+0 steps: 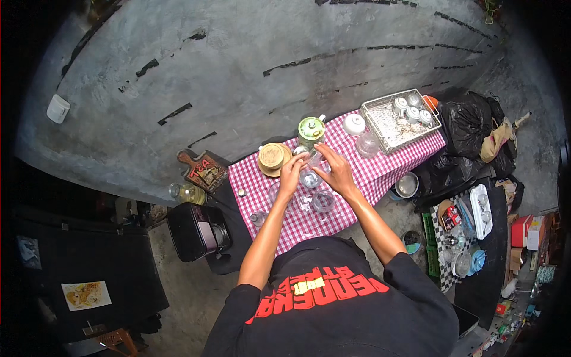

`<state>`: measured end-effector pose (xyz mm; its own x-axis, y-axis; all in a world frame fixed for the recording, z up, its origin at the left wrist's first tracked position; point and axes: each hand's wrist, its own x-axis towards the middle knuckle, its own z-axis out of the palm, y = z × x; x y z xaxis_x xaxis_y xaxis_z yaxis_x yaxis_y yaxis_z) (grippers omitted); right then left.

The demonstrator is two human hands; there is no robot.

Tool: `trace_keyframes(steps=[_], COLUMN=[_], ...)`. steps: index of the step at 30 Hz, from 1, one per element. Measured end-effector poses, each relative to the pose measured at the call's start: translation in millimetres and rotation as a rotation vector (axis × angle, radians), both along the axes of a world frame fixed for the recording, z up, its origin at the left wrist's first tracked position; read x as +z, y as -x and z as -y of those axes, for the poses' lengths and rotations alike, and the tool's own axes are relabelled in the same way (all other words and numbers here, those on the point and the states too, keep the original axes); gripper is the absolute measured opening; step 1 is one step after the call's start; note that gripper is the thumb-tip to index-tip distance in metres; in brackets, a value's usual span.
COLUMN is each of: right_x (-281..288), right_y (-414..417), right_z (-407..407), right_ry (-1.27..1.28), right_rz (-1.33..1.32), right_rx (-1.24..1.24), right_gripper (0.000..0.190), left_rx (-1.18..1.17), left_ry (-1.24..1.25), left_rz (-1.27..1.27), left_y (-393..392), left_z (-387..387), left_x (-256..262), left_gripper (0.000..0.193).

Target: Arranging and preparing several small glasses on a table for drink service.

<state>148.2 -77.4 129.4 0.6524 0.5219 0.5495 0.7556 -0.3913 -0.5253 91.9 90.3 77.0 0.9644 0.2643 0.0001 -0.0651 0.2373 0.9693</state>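
Note:
My left hand (292, 175) and my right hand (335, 172) hold a small clear glass (315, 157) between their fingertips, over a table with a red-and-white checked cloth (250, 178). Just below the held glass stands a clear glass vessel (311, 179). Nearer my body is another clear glass (323, 201). A green lidded mug (311, 129) stands beyond my fingers. To the left of it sits a wooden-lidded cup on a round wooden saucer (273, 158). My left forearm partly hides a clear glass (274, 193), and a small glass bottle (258, 218) lies beside that forearm.
At the table's right end a metal-rimmed tray (383, 134) bears several white cups (412, 114). A white bowl (354, 124) and a large glass jar (368, 145) stand beside it. A black appliance (192, 234) and a wooden board (203, 172) are left; black bags (466, 120) lie right.

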Motion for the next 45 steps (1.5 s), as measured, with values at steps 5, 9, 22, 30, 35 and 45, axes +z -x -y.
trace_keyframes(steps=[5, 9, 22, 30, 35, 45], right_x=[-0.1, 0.6, 2.3, -3.4, -42.5, -40.9], right_y=[-0.9, 0.8, 1.5, 7.1, -0.3, 38.0], right_z=[-0.2, -0.3, -3.2, -10.6, -9.5, -34.4], right_ry=[0.021, 0.029, 0.009, -0.243, -0.556, -0.399], right_rz=[-0.004, -0.011, 0.012, -0.490, -1.113, -1.206], right_rx=[0.011, 0.036, 0.030, -0.003, 0.110, 0.161], right_gripper=[0.064, 0.063, 0.062, 0.051, 0.034, 0.047], left_rx=[0.019, 0.016, 0.049, 0.015, -0.046, 0.151], left_ry=[-0.002, -0.036, -0.160, -0.158, -0.163, -0.380], left_rz=[0.011, -0.003, 0.027, 0.041, 0.078, -0.019], left_y=[-0.1, 2.8, 2.5, 10.3, 20.0, 56.7], left_z=[0.4, -2.7, -6.6, -5.5, 7.5, 5.3], left_x=[0.4, 0.5, 2.0, 24.2, 40.1, 21.1], left_gripper=[0.033, 0.032, 0.031, 0.032, 0.042, 0.064])
